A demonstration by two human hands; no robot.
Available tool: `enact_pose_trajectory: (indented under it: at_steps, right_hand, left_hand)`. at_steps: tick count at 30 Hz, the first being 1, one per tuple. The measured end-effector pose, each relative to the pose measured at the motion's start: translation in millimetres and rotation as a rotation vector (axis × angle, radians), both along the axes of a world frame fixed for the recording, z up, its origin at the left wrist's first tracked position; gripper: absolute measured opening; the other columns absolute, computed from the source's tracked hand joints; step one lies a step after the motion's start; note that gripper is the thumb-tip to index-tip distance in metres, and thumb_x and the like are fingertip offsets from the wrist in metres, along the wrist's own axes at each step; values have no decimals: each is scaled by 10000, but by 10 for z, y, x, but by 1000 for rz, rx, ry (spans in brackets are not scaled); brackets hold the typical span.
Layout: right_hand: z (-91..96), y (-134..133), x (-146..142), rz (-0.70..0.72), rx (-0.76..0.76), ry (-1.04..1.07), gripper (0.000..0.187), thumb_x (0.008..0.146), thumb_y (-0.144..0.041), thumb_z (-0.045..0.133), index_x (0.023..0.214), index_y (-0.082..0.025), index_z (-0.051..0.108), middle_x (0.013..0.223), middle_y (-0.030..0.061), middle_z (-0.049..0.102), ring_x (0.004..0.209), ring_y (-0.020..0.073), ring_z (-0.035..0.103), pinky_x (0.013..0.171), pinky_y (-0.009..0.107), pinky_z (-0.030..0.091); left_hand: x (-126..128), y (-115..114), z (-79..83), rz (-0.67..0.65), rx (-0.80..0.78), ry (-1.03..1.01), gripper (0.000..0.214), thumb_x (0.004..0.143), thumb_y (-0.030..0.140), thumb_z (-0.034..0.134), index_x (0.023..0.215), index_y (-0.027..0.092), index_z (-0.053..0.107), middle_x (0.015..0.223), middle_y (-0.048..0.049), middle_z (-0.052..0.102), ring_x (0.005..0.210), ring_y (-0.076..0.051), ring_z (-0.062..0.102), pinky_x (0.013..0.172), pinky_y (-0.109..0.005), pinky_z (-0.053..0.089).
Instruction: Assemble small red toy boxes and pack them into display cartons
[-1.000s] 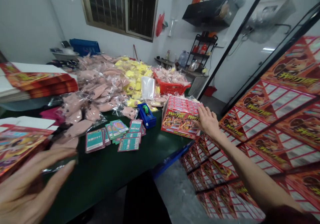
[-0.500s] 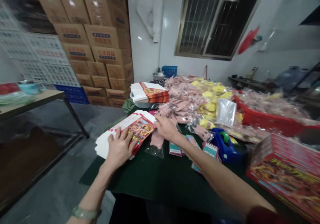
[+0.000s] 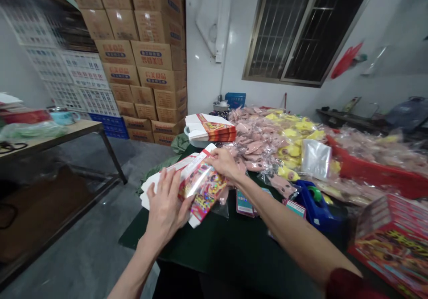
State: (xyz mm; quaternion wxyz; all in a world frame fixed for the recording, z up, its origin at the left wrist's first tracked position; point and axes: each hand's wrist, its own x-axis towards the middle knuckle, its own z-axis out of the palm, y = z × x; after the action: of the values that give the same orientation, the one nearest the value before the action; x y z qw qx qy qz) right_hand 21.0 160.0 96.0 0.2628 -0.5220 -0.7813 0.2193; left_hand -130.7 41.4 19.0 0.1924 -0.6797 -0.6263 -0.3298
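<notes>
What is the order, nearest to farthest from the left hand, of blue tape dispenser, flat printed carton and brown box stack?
1. flat printed carton: touching the left hand.
2. blue tape dispenser: right, on the table.
3. brown box stack: far back.

Your left forearm [image 3: 135,265] enters bare from the lower edge and rises toward the centre, wrist straight. Your left grip [image 3: 167,205] lies palm down, fingers extended and spread, thumb set out to the side. Your right arm [image 3: 284,227] enters from the lower right corner, with a dark red sleeve [image 3: 347,285] at its upper part and the forearm bare, stretched forward and leftward. Your right grip [image 3: 225,163] sits beyond the left one, palm down, fingers curled closed in a pinch. The two grips are near, not touching.
</notes>
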Motion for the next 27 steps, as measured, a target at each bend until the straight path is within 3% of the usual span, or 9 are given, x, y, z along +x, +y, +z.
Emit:
enact_pose_trajectory:
  at_steps: [2,6,8,11,14,18,20,23,27]
  right_hand:
    - [86,-254,202,114,-11,101,160,756,-307,574,720,-151,580,669,-10,580,624,109,522,542,201,377]
    - [95,-814,587,357,-2,430,163,763,-248,546,630,-159,515,586,-40,492,542,74,416,504,193,342]
    - [57,-980,750,381,10,463,153,758,-209,547,617,-162,513,584,-39,498,541,73,419,513,196,349]
    - [-2,-1048,931,357,51,446,130,752,-178,571,626,-164,544,624,-27,558,575,82,487,554,206,391]
    - [-38,-1038,1051,343,235,417,124,773,-189,594,652,-176,566,665,-14,595,614,100,536,604,236,434]
    - [-86,-1132,1238,144,762,285,92,814,-174,563,893,-219,580,904,45,624,898,179,570,832,356,447]
    - [-183,-1189,1343,-68,852,339,197,799,-161,574,978,-234,534,1008,66,586,1004,208,541,907,407,421]
    - [-476,-1183,1413,-212,572,513,243,774,-212,616,966,-228,467,1013,66,548,959,204,562,813,374,484]
    - [-912,-1073,1312,-71,183,685,271,770,-262,634,925,-226,416,902,21,569,791,152,613,661,282,524]
  left_hand:
    - [156,-116,92,-14,8,-45,539,859,359,470,1311,82,375,1299,-252,498,1249,-389,413,935,-569,325]
    - [592,-283,58,-245,-157,-364,642,860,404,467,1362,63,256,1213,-240,557,1053,-315,583,830,-443,464]
    - [795,-342,12,-389,-272,-558,582,846,416,501,1314,108,342,1132,-168,614,981,-269,613,807,-383,488]
    - [1026,-389,-4,-638,-512,-816,323,860,400,491,1060,154,554,891,-58,678,800,-197,638,717,-298,505]
    - [1186,-377,3,-755,-666,-1068,292,844,406,523,902,134,612,789,-50,686,733,-194,641,657,-285,511]
    - [1251,-317,-31,-680,-595,-1443,343,757,401,646,964,128,626,798,-58,712,725,-221,670,659,-317,541]
    - [1200,-285,-85,-595,-517,-1551,392,740,404,664,1023,137,620,835,-67,725,741,-237,683,664,-337,555]
    - [1077,-230,-222,-512,-416,-1349,339,762,374,647,1020,156,639,912,-70,724,787,-233,684,681,-326,558]
    - [973,-132,-406,-515,-302,-973,214,772,318,636,911,163,686,992,-63,702,899,-228,654,807,-324,525]
